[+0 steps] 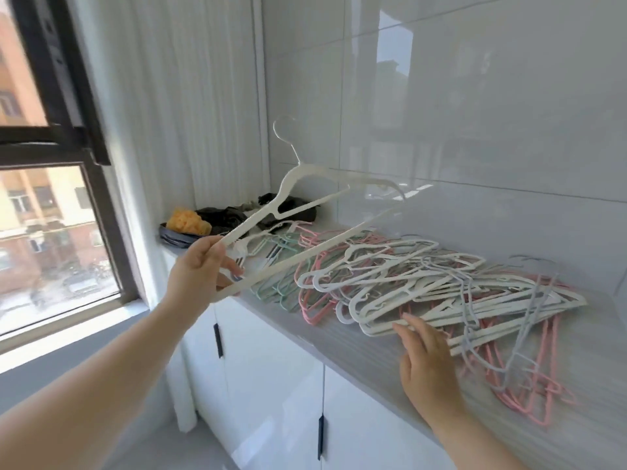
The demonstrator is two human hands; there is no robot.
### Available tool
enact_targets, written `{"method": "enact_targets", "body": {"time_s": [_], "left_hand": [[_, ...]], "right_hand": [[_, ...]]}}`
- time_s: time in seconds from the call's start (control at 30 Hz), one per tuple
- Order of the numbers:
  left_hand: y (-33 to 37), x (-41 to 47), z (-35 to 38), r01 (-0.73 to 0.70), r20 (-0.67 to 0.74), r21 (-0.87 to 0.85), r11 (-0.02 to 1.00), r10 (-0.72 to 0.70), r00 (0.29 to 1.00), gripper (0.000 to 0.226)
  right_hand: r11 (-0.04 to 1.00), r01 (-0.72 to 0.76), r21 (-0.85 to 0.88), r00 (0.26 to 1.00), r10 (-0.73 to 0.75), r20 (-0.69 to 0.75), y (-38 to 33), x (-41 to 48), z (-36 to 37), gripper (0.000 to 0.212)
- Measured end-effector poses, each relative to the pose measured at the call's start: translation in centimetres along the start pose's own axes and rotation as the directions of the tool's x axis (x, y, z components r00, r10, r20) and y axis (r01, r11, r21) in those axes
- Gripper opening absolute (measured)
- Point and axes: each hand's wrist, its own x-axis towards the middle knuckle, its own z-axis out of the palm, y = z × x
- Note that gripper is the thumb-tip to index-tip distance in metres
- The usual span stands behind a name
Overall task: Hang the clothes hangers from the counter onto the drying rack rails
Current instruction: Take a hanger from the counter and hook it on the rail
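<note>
No readable text, label, brand, number or sign anywhere in view.

Surfaces checked:
- The white hanger point(307, 171), up above the counter point(356, 354), is plain plastic with no moulded mark legible.
- The pile of hangers point(424, 286) in white, pink and green is unmarked as far as the blur allows.
- The cabinet doors point(271, 385) are glossy white and bare.
- The wall tiles point(475, 113) carry reflections only.
- The buildings point(44, 212) through the window are too blurred to make out any sign.
</note>
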Motion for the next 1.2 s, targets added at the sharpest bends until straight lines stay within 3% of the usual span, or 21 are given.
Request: {"method": "enact_targets", "body": {"time_s": [0.13, 0.23, 0.3, 0.4, 0.53, 0.67, 0.97, 1.2], "left_hand": [[-0.2, -4.9, -6.6, -0.03, -0.086, 0.172, 0.985, 0.045, 0.995, 0.028], [-0.6, -8.5, -11.8, -0.013, -0.145, 0.284, 0.959, 0.057, 0.988, 0.031], [-0.5, -11.3, -15.3, 0.015, -0.208, 0.297, 0.955, 0.049, 0.977, 0.031], [0.2, -15.7, -20.6, 0.073, -0.323, 0.282, 0.957, 0.023, 0.946, 0.028], [1.7, -21.7, -27.1, 0.141, -0.449, 0.247, 0.959, -0.016, 0.894, 0.028], [3.1, -27.5, -33.8, 0.232, -0.558, 0.253, 0.939, -0.054, 0.828, 0.027], [6.7, -44.8, -52.4, 0.515, -0.619, 0.44, 0.736, -0.167, 0.767, 0.02], [10.5, -59.6, -65.0, 0.667, -0.819, 0.384, 0.639, -0.097, 0.565, 0.022]], "right_hand": [[0.977, -0.009, 0.213, 0.992, 0.036, -0.12, -5.6, 4.2, -0.9, 0.034], [0.966, -0.014, 0.258, 0.992, 0.046, -0.118, -10.8, 8.2, -1.2, 0.046], [0.962, -0.009, 0.273, 1.0, 0.011, -0.008, -14.4, 9.9, -1.0, 0.061], [0.948, 0.024, 0.317, 0.988, -0.07, 0.134, -19.9, 10.9, -0.6, 0.065], [0.894, 0.028, 0.448, 0.926, -0.192, 0.324, -27.8, 11.2, -0.8, 0.039], [0.755, 0.136, 0.642, 0.854, -0.418, 0.311, -37.0, 9.8, -2.4, 0.015], [0.457, 0.218, 0.863, 0.752, -0.642, 0.15, -63.1, 1.6, -11.4, 0.018], [0.264, 0.18, 0.948, 0.666, -0.741, 0.08, -83.9, -6.9, -20.5, 0.024]]}}
